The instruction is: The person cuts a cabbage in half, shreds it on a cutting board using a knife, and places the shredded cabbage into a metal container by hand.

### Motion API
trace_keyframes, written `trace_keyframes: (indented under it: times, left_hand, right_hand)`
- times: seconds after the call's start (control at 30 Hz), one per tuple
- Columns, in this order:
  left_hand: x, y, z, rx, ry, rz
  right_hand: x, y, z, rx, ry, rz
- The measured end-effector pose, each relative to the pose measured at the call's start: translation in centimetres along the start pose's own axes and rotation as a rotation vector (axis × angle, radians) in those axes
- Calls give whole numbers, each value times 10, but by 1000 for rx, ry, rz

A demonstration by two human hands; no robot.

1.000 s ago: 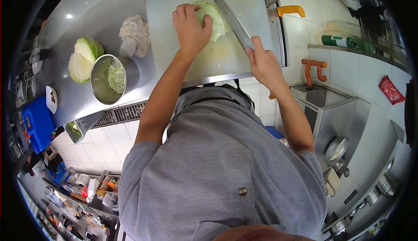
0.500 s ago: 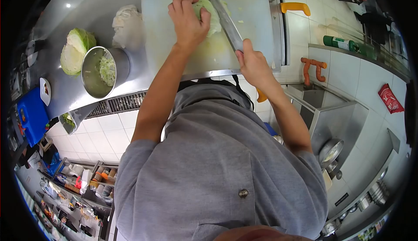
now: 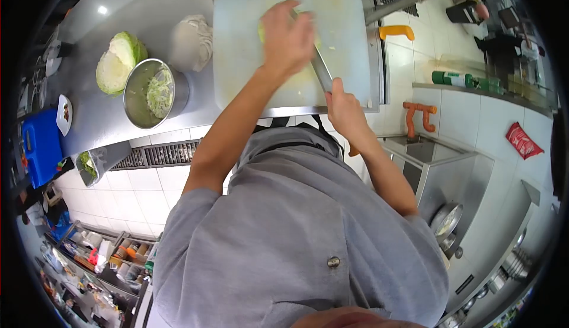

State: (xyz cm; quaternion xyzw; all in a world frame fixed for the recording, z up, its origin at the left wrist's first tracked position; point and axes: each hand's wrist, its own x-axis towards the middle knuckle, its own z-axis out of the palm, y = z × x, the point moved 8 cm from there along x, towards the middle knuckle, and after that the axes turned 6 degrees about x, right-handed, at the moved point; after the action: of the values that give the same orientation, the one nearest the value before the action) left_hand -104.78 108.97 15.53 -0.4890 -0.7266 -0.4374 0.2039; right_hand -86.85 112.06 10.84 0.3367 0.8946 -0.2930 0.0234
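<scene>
Gripping the knife (image 3: 323, 75) by the board's (image 3: 240, 61) near edge, right hand (image 3: 347, 108) could cut left hand (image 3: 287, 40), overlapping the blade; blur hides its grip.

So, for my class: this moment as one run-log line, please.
right hand: gripping knife; left hand: blurred, partly hiding knife; cutting board: beneath knife; steel bowl: holding shredded cabbage; cut cabbage: beside bowl

Upper left of frame: tabletop (image 3: 151, 16) glossy metal; pot (image 3: 137, 99) smooth, shiny metal; rumpled cloth (image 3: 198, 40) matt. Upper centre: cutting board (image 3: 237, 73) matt, plastic-looking; knife (image 3: 322, 70) smooth metal along the blade.
</scene>
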Motion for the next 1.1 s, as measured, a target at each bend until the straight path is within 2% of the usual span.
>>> trace_keyframes:
  times: [0.07, 0.1, 0.17, 0.2, 0.23, 0.27, 0.33, 0.4, 0.47, 0.5, 0.57, 0.6, 0.67, 0.77, 0.83, 0.9, 0.93, 1.0, 1.07, 1.1]
  left_hand:
    - [47, 52, -11, -208, 6, 178]
    - [59, 61, -9, -206, 9, 168]
    - [65, 92, 11, -163, -192, 384]
    - [38, 85, 24, -171, -201, 367]
    - [-2, 73, 64, -76, -385, 420]
    - [-9, 70, 80, 24, -562, 493]
    - [-8, 60, 95, 133, -583, 501]
    - [1, 74, 87, 214, -622, 516]
    - [24, 95, 68, -16, -525, 453]
    - [12, 90, 78, -19, -528, 445]
    - [-45, 75, 118, -6, -816, 457]
    - [-47, 72, 124, -7, -810, 475]
    - [-34, 69, 108, -248, -611, 421]
    - [-11, 67, 78, -361, -578, 342]
    - [10, 44, 60, -234, -733, 576]
    - [26, 12, 43, -22, -991, 586]
    - [28, 9, 37, -28, -1001, 603]
    - [14, -12, 42, 371, -1304, 687]
    - [21, -20, 54, 375, -1258, 753]
    - [24, -24, 61, 244, -1311, 637]
  right_hand:
    - [-2, 0, 2, 30, -25, 34]
    - [-2, 1, 3, 10, -24, 38]
    - [5, 1, 3, 10, -21, 0]
    - [-1, 1, 4, 19, -22, -31]
    - [-3, 8, 15, -23, -53, -15]
    - [-1, 4, 19, -61, -60, 3]
    - [-4, 5, 22, -61, -112, 41]
    - [-2, 5, 12, -65, -59, 9]
    - [-2, 5, 10, -65, -103, 50]
    - [1, 3, 6, -73, -76, 19]
    - [2, 18, 26, -47, -81, -31]
    - [4, 14, 21, -46, -64, -26]
    - [2, 8, 16, -81, -145, 2]
    - [7, 6, 9, -148, -135, 9]
    - [-3, 11, 8, -164, -151, 38]
    - [-9, 17, 0, -159, -195, 43]
    - [-17, 21, -5, -146, -187, 57]
    - [-36, 30, -11, -72, -260, 63]
    - [-59, 45, -15, -30, -267, 108]
    - [-72, 53, -13, -2, -293, 156]
